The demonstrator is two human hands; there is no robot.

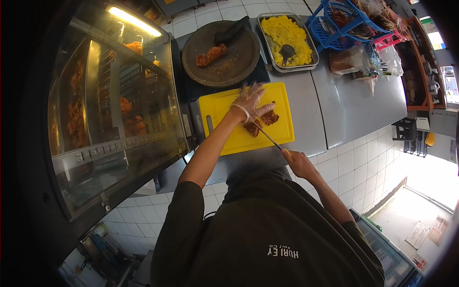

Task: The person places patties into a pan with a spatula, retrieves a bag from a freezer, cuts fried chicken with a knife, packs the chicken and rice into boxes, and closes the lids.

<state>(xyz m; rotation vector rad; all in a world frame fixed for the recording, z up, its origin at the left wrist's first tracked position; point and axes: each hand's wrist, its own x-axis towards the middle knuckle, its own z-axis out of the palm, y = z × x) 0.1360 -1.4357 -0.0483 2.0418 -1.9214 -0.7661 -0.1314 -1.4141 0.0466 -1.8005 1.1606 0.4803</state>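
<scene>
A yellow cutting board lies on the metal counter before me, with two pieces of brown fried chicken near its middle. My left hand, in a clear plastic glove, is spread over the board. Its thumb reaches above the farther chicken piece; whether it touches is unclear. My bare right hand, at the board's near edge, grips a knife by its handle. The blade slants up and left to the nearer chicken piece, and its tip is hidden near my left wrist.
Behind the board stands a wide stone mortar with a dark pestle and another fried piece. A metal tray of yellow food stands beside it. Left is a lit glass cabinet of fried food; back right, a blue plastic rack.
</scene>
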